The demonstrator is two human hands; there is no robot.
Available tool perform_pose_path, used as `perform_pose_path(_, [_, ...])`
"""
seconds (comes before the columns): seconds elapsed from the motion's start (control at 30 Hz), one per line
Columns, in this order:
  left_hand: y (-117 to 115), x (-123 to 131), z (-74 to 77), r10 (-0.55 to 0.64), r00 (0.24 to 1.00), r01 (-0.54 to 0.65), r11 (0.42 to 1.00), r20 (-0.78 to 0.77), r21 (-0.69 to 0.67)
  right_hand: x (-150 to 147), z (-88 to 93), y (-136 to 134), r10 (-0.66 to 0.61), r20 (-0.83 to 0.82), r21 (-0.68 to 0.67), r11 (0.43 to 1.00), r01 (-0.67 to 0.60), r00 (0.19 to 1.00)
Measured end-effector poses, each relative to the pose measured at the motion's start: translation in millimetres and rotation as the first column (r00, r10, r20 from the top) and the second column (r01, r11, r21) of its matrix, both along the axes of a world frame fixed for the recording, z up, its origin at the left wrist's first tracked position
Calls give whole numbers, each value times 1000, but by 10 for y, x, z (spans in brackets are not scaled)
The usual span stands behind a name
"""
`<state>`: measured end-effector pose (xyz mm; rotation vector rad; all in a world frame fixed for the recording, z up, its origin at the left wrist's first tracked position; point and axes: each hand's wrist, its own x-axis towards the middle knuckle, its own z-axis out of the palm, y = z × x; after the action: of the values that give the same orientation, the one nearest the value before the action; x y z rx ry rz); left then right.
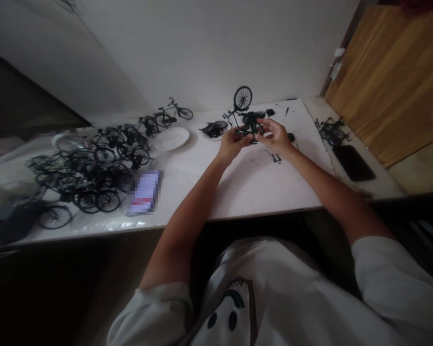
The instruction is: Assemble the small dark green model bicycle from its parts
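Observation:
Between both hands is a dark miniature bicycle, raised over the white board near the wall. My left hand grips its left side, thumb and fingers pressed on it. On the other side, my right hand pinches the same bicycle with thumb and fingers. A spoked wheel stands up just behind the hands; whether it belongs to the held piece is unclear. Left of my left hand lies a dark folded bundle of bicycle parts. Small loose parts rest below my right hand.
Many small bicycles are heaped on the left, beside a round white dish and a blurred purple packet. At the right are a black phone, more dark parts and a wooden panel. A wall rises behind.

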<state>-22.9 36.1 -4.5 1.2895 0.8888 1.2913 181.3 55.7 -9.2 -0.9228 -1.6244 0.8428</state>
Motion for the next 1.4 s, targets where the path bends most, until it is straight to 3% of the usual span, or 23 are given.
perform_pose_path(0.2, [77,-29,-82,-16,1000,15,998,25,58,12,-11,35,-21,46,24,1000,20,999])
perform_pose_path(0.47, [178,-38,-176,-35,995,23,991,96,130,31,-97,124,-52,90,173,984,36,995])
perform_pose_path(1.4, [146,-44,-142,-35,998,26,990,61,137,48,-28,60,-42,116,167,986,23,992])
